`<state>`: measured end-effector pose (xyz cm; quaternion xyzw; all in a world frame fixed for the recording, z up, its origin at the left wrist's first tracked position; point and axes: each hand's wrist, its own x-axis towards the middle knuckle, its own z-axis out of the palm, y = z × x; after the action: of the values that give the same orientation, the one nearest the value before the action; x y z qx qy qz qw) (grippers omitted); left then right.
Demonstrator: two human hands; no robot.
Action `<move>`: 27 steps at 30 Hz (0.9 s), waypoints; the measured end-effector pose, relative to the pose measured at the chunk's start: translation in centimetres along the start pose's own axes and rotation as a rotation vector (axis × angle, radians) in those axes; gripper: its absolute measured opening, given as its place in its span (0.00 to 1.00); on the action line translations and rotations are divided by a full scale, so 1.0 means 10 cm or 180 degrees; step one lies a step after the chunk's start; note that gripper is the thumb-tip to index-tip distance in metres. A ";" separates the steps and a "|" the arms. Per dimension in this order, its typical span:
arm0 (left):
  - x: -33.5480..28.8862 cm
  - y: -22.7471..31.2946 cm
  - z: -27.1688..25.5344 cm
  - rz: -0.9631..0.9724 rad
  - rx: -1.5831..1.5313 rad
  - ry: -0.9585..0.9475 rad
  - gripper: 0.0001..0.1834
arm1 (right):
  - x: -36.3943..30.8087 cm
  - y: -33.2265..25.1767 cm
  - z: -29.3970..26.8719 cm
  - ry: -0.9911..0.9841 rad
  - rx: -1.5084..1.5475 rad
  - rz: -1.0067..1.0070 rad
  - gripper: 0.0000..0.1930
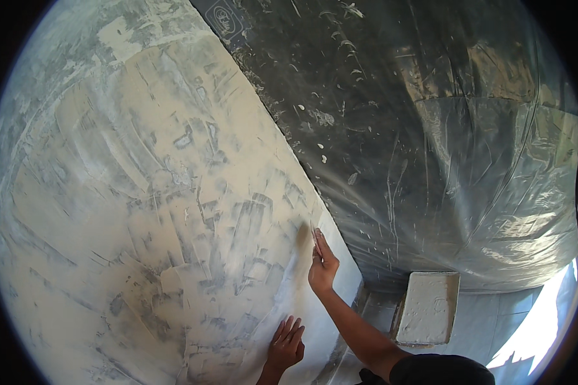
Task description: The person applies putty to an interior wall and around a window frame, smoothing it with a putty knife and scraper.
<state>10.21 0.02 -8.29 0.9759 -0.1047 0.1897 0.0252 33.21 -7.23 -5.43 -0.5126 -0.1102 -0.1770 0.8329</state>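
Observation:
A wall (pixel 173 212) fills the left side, coated in patchy cream and grey plaster with many smear marks. My right hand (pixel 324 266) is closed around a thin scraper (pixel 315 236), seen edge-on against the wall close to its right-hand corner edge. Most of the scraper's handle is hidden by the fingers. Lower down and to the left, my left hand (pixel 286 346) lies against the wall with its fingers stretched out and nothing in it.
Dark plastic sheeting (pixel 379 141) spattered with plaster covers the surface to the right of the wall's edge. A rectangular tray (pixel 455 308) with white paste in it stands on the tiled floor (pixel 481 321) at the lower right. Bright light (pixel 542 327) falls beyond it.

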 end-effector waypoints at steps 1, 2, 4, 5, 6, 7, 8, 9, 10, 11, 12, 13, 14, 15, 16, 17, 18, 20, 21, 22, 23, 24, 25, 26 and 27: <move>0.02 0.04 -0.02 0.0001 -0.0021 -0.0025 0.19 | -0.10 0.02 0.03 0.0014 -0.0021 0.0022 0.31; 0.05 0.06 -0.04 0.0042 -0.0010 -0.0132 0.19 | -0.31 0.05 0.07 -0.0167 -0.0395 -0.0209 0.29; 0.02 0.01 -0.05 -0.0026 0.0037 -0.0252 0.20 | -0.83 0.00 0.04 -0.0726 -0.0504 -0.0409 0.27; 0.02 -0.02 -0.05 -0.0047 0.0060 -0.0236 0.20 | -1.04 -0.09 -0.03 -0.1074 -0.0279 -0.0364 0.28; 0.00 -0.02 -0.06 -0.0026 0.0127 -0.0256 0.20 | -0.99 -0.07 -0.08 -0.1095 -0.0257 -0.0362 0.28; -0.01 -0.03 -0.07 0.0005 0.0183 -0.0286 0.19 | -0.87 -0.04 -0.16 -0.1034 0.0183 -0.0144 0.28; 0.00 -0.05 -0.06 -0.0010 0.0196 -0.0289 0.19 | -0.72 -0.01 -0.23 -0.0973 0.0624 0.0075 0.28; 0.00 -0.06 -0.03 0.0068 0.0243 -0.0223 0.18 | -0.31 -0.16 -0.21 -0.0719 0.0615 0.0472 0.28; 0.01 -0.03 -0.01 0.0182 0.0274 -0.0172 0.18 | 0.08 0.01 -0.21 -0.0412 0.0596 0.0409 0.31; 0.04 -0.01 0.01 0.0219 0.0255 -0.0183 0.18 | 0.41 0.27 -0.23 -0.0248 0.0060 -0.0031 0.32; 0.06 0.00 0.02 0.0224 0.0309 -0.0215 0.17 | 0.60 0.32 -0.18 -0.0170 -0.0037 -0.0116 0.35; 0.07 0.01 0.03 0.0233 0.0360 -0.0249 0.17 | 0.54 0.33 -0.14 -0.0155 -0.0037 -0.0118 0.35; 0.08 0.01 0.04 0.0253 0.0357 -0.0255 0.17 | 0.36 0.33 -0.06 -0.0238 -0.0336 -0.0283 0.33; 0.05 0.00 0.03 0.0231 0.0377 -0.0242 0.16 | 0.13 0.35 0.00 -0.0360 -0.0599 -0.0441 0.32; 0.02 -0.01 0.02 0.0220 0.0390 -0.0228 0.16 | -0.18 0.39 -0.03 -0.0620 -0.0387 -0.0393 0.32; 0.01 -0.01 0.03 0.0209 0.0420 -0.0209 0.16 | -0.41 0.41 -0.12 -0.0893 -0.0258 -0.0507 0.33; -0.02 -0.01 0.03 0.0168 0.0439 -0.0241 0.16 | -0.39 0.44 -0.18 -0.0911 0.0242 -0.0328 0.32; -0.01 -0.03 0.02 0.0121 0.0467 -0.0301 0.16 | -0.07 0.44 -0.22 -0.0652 0.0401 -0.0237 0.31; 0.00 -0.01 0.02 0.0145 0.0500 -0.0262 0.16 | 0.30 0.36 -0.19 -0.0383 0.0056 -0.0320 0.31; 0.02 0.01 0.02 0.0223 0.0492 -0.0239 0.16 | 0.48 0.42 -0.17 -0.0328 0.0021 -0.0293 0.31; 0.05 0.02 0.04 0.0288 0.0451 -0.0274 0.16 | 0.69 0.58 -0.15 -0.0171 0.0058 -0.0209 0.31; 0.06 0.04 0.05 0.0275 0.0430 -0.0313 0.16 | 0.78 0.69 -0.11 -0.0063 0.0128 -0.0128 0.31; 0.05 0.03 0.04 0.0213 0.0439 -0.0338 0.15 | 0.61 0.69 0.02 -0.0005 -0.0081 -0.0235 0.32; 0.04 0.02 0.04 0.0189 0.0455 -0.0339 0.15 | 0.34 0.66 -0.04 -0.0321 -0.0101 -0.0252 0.32; 0.01 0.01 0.02 0.0139 0.0469 -0.0309 0.15 | 0.06 0.52 -0.08 -0.0665 -0.0100 -0.0280 0.31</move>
<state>10.38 -0.10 -8.41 0.9807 -0.1128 0.1499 -0.0559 35.85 -5.93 -9.81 -0.5360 -0.2161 -0.1608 0.8001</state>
